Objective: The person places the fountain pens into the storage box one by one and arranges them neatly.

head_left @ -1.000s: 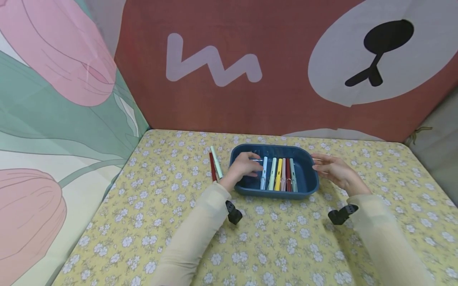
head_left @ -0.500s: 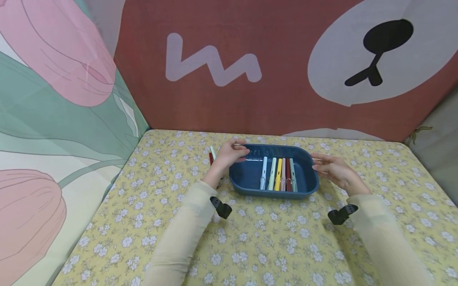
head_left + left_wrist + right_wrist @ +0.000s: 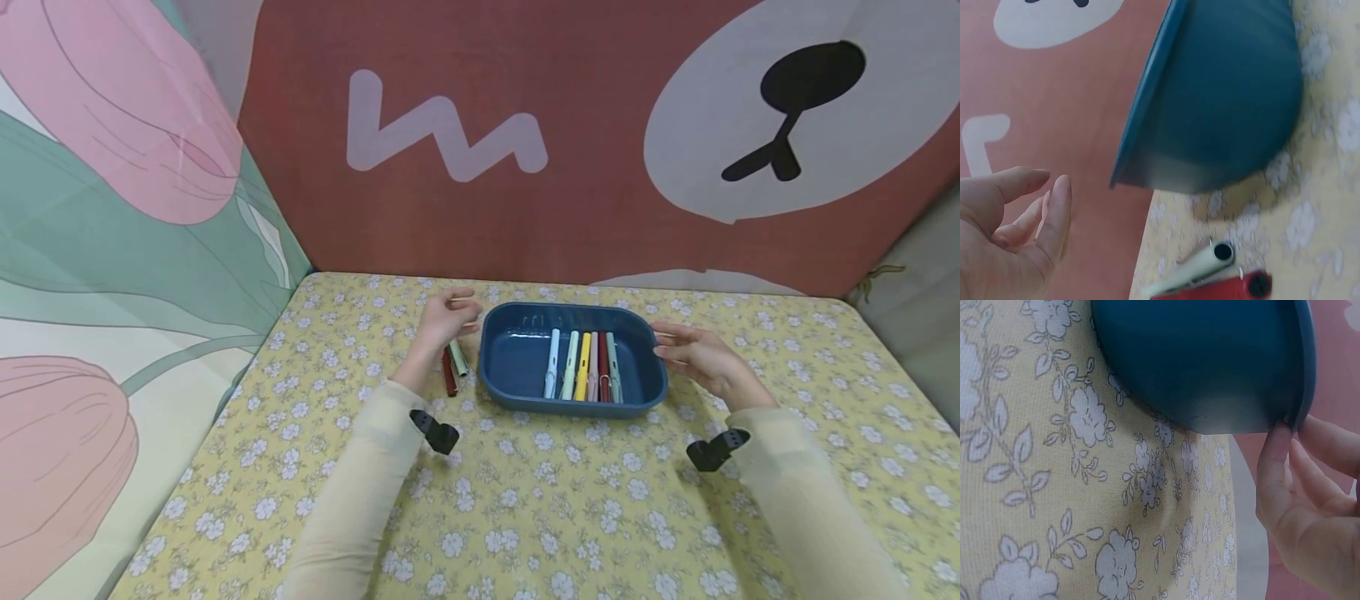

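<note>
My left hand (image 3: 446, 321) hovers off the left end of a dark blue plastic box (image 3: 517, 403), its fingers loosely bent and holding nothing. Below it on the cloth lie a dark red pen (image 3: 449, 372) and a pale green pen (image 3: 458, 358), whose upper ends the hand hides. At the box's right end, my right hand (image 3: 697, 358) pinches the rim between thumb and fingertips, as the right wrist view shows on the box wall (image 3: 1210, 369). Inside, several pens stand side by side: light blue (image 3: 552, 362), mint, yellow (image 3: 582, 367), pink, dark red and grey-green.
A yellow flowered cloth (image 3: 570, 517) covers the table. Behind it hangs a brown printed backdrop (image 3: 585, 225), with a tulip-printed sheet (image 3: 172, 275) on the left. Black wrist cameras (image 3: 435, 432) sit on both sleeves. The box's left part holds no pens.
My left hand has moved out of the box, leftward over its rim, to above the two pens on the cloth. The right hand stays at the rim, and the box has barely moved.
</note>
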`<state>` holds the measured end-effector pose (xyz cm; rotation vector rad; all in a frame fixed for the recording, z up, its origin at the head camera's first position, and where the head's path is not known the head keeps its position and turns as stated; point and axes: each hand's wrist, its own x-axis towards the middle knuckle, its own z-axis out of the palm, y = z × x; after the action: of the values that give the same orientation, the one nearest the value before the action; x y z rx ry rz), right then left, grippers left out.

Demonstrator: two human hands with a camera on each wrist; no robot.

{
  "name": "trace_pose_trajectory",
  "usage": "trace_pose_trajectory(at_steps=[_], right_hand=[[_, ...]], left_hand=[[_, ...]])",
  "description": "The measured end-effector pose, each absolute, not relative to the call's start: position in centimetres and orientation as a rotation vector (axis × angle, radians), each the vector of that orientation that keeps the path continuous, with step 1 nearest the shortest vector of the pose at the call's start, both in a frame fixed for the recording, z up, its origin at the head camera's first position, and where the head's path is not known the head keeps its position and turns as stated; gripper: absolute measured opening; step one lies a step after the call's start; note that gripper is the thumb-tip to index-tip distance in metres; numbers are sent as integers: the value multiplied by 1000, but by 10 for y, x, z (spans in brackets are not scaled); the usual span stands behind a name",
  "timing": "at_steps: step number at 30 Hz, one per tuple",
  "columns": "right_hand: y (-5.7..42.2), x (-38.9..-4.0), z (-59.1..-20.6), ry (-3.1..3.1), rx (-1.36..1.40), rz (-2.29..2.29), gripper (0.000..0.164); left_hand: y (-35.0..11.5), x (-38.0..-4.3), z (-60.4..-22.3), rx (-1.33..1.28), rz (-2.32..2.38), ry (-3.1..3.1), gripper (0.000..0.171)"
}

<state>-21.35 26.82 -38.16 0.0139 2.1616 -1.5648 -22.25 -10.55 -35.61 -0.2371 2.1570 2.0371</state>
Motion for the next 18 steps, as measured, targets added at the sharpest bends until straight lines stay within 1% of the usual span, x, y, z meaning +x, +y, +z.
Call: trace_pose_trajectory(at_steps=[6,18], right_hand=[[268,-213,-381,2173,13,-1551,68],[267,-213,-383,2165,34,-1589,66]], left_hand=[[-117,-221,-362,-262,2035,2173,42],[-142,-219,-376,-314,1961,2210,46]])
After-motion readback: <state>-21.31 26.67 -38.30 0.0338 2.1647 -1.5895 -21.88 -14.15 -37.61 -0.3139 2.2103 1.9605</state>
